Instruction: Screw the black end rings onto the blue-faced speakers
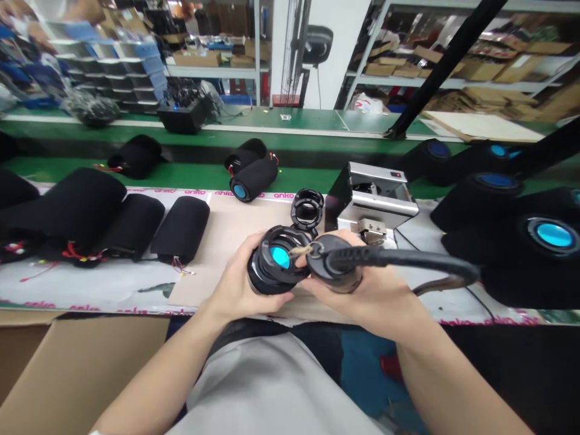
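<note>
- The person's left hand [240, 283] was wrapped around a black cylinder [266, 281], fingers and thumb clamped on its sides; a blue disc [281, 258] showed inside its upper rim
- The right hand [351, 302] was clasped around a dark handheld tool [338, 275], just beside the black cylinder (the tip was hidden, so whether the two touched could not be told)
- A thick black cable [421, 260] ran from the dark handheld tool toward the right
- The black cylinder was held over a tan board [217, 260], in front of the person's body
- A black ring piece [295, 211] sat just beyond it, near a metal-and-black device [378, 202]
- Fabric-covered cylinders [182, 229] lay to the left, thin wires at their near ends
- More dark cylinders [471, 205] with blue faces were grouped at the right
</note>
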Action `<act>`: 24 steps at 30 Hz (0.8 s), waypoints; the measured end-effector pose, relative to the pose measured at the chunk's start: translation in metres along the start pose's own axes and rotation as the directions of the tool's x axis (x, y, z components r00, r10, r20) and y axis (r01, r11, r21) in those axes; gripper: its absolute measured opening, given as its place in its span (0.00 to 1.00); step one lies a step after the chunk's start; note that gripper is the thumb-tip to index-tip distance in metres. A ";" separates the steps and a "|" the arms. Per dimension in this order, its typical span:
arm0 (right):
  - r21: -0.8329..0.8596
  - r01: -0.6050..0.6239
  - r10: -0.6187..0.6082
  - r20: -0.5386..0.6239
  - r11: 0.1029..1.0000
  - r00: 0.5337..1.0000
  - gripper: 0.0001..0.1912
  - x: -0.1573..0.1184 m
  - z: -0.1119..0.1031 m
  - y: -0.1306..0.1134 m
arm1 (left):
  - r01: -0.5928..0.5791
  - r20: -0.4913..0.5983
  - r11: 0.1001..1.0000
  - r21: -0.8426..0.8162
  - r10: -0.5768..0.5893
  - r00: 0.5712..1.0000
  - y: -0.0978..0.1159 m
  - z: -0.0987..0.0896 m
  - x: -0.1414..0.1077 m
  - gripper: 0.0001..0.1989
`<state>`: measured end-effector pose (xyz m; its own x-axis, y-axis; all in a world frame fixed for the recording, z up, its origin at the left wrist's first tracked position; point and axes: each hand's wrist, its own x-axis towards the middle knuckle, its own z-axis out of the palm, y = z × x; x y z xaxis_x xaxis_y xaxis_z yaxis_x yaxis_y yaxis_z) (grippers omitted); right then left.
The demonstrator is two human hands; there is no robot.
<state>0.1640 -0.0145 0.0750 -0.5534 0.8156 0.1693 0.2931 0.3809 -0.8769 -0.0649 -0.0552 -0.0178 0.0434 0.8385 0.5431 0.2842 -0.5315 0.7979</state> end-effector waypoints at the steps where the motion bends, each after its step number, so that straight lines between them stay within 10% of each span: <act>1: -0.057 -0.001 0.004 0.047 0.998 0.999 0.13 0.001 -0.002 -0.002 | 0.003 0.009 1.000 -0.004 -0.003 1.000 -0.001 -0.001 -0.001 0.48; 5: -0.064 -0.031 0.037 0.101 0.997 0.994 0.14 0.005 -0.004 -0.001 | 0.090 0.021 0.993 -0.077 -0.089 0.996 0.002 0.001 -0.005 0.51; 10: 0.259 -0.175 0.167 0.052 0.950 0.984 0.42 0.014 0.002 0.005 | 0.066 0.012 0.989 -0.135 -0.064 0.998 0.002 0.002 -0.004 0.50; 24: 0.087 0.035 -0.041 0.070 0.996 0.997 0.35 0.026 -0.012 0.012 | 0.140 0.027 0.980 -0.140 -0.138 0.990 -0.002 0.000 -0.004 0.58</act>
<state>0.1620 0.0168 0.0741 -0.6184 0.7666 0.1731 0.2047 0.3698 -0.9063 -0.0658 -0.0575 -0.0219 0.0295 0.9068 0.4206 0.1505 -0.4200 0.8950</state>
